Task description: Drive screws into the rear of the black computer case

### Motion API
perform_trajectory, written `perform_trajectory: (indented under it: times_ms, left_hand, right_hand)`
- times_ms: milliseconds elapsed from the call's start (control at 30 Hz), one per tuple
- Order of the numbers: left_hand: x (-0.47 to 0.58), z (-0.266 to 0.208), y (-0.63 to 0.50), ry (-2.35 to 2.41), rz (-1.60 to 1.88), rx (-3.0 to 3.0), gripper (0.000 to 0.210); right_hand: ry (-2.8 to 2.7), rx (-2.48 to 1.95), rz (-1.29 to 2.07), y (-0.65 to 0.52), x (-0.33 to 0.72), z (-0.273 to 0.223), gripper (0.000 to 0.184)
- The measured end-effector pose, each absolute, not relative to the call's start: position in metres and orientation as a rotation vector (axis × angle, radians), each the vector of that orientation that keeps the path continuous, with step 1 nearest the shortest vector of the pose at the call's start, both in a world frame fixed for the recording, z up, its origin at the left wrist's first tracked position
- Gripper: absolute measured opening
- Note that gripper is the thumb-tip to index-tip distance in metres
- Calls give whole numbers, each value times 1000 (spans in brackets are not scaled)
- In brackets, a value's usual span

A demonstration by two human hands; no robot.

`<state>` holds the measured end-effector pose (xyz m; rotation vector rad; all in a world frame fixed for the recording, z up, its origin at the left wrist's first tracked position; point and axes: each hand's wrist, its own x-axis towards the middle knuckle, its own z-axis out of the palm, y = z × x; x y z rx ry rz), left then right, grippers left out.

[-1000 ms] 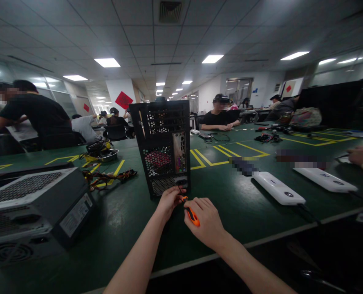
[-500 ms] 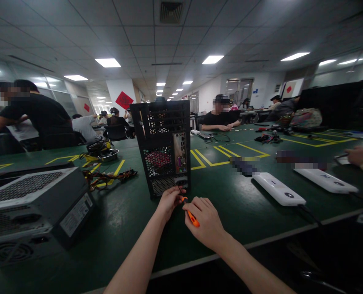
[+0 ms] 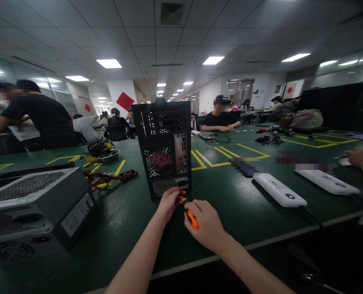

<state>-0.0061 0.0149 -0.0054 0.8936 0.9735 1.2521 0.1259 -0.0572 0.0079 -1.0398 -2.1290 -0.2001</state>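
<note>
A black computer case (image 3: 146,141) stands upright in front of me, its back panel with vents and ports facing me. My right hand (image 3: 204,222) is closed round the orange-and-black handle of a screwdriver (image 3: 193,219). Low at the case's back, my left hand (image 3: 171,202) pinches the front part of that screwdriver, its fingers close to the bottom right corner of the panel. The shaft points up toward the power supply area. Its tip is too small to make out, and any screw there is hidden by my fingers.
A loose grey power supply (image 3: 37,204) lies at the left, with bundled cables (image 3: 110,178) behind it. A metal bowl (image 3: 112,155) stands farther back. White power banks (image 3: 279,190) with cords lie at the right. A co-worker (image 3: 220,116) sits across the green table (image 3: 123,228); another's hand shows at far right.
My right hand has turned slightly round the screwdriver handle, which now shows at a different angle. The left hand and the case stay in place; the view has shifted a little.
</note>
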Motion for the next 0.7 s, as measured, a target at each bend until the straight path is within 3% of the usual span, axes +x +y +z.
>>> perform_trajectory:
  times_ms: [233, 400, 700]
  left_hand:
    - [-6, -5, 14, 977, 1258, 898, 18]
    - [-7, -7, 17, 969, 1251, 899, 16]
    - [-7, -8, 16, 972, 1277, 897, 15]
  right_hand:
    - [-2145, -1057, -242, -59, 126, 12, 10]
    - [-2072, -1062, -192, -57, 125, 8, 19]
    - [-2149, -1039, -240, -60, 125, 12, 9]
